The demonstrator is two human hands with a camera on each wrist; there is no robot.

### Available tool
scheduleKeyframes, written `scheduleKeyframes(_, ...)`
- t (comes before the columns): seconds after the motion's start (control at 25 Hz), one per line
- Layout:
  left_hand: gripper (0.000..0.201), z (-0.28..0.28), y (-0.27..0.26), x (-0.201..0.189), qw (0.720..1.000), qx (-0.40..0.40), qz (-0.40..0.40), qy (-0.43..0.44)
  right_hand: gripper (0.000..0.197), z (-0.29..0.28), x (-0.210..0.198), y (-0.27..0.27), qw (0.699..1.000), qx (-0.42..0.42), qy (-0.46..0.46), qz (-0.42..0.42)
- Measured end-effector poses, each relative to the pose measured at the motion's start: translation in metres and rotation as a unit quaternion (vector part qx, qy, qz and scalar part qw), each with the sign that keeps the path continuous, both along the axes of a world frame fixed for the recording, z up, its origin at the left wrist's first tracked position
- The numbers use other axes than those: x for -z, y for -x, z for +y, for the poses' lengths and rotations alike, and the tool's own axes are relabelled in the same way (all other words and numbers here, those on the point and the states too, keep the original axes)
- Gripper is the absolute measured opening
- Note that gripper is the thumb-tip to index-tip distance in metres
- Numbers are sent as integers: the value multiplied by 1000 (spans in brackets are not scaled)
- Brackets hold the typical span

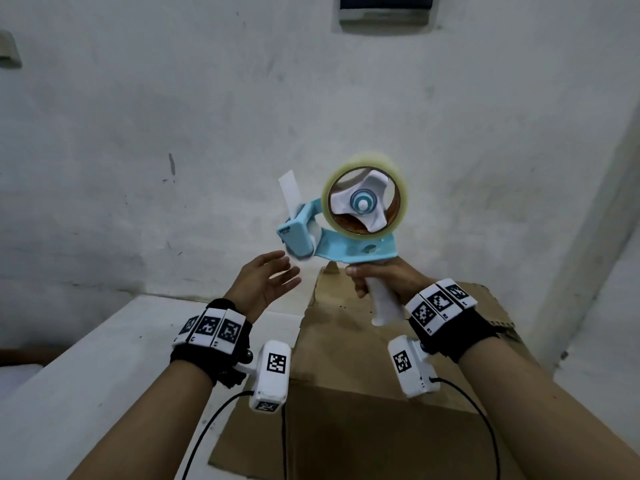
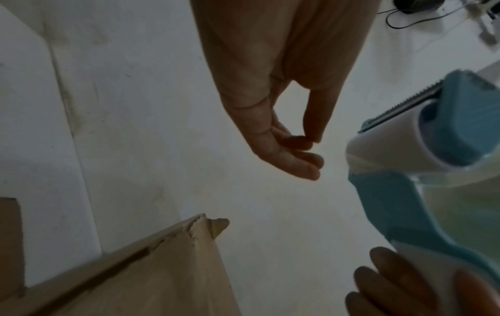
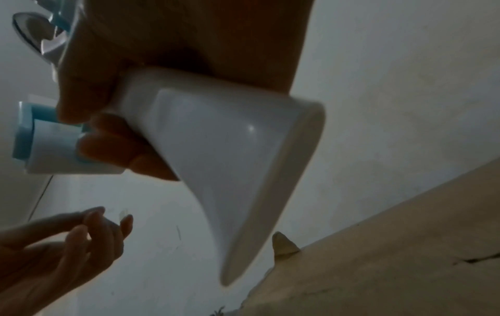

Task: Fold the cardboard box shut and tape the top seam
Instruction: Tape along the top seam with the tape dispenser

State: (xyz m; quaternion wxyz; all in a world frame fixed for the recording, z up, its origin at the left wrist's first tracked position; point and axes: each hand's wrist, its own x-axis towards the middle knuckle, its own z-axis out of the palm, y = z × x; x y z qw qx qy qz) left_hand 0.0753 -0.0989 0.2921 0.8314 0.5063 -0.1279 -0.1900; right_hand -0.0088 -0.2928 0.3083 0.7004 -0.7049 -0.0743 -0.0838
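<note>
While the right hand [image 1: 375,277] grips the tape dispenser [image 1: 341,223], the left hand [image 1: 268,282] reaches, fingers loosely spread, empty.
Risk: fingertips meet the serrated blade [image 2: 400,107] above the cardboard box [image 1: 363,358].

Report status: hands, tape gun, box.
Right hand grips tape dispenser, raised above cardboard box. Left hand open, empty, near its roller. Nothing blocks the box top.

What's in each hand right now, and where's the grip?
The right hand grips the tape dispenser by its white handle. The left hand holds nothing, fingers open just below the dispenser's front end.
</note>
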Motion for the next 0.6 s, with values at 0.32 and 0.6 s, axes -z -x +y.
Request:
scheduleKeyframes(0.32,26,-2,-29,4,981,-79,-24,-173,15,3,4,-18,997,8,69,32)
scheduleKeyframes(0.6,23,0,-58,13,837,-195,-222,-461,40,12,23,-44,975,5,222,33)
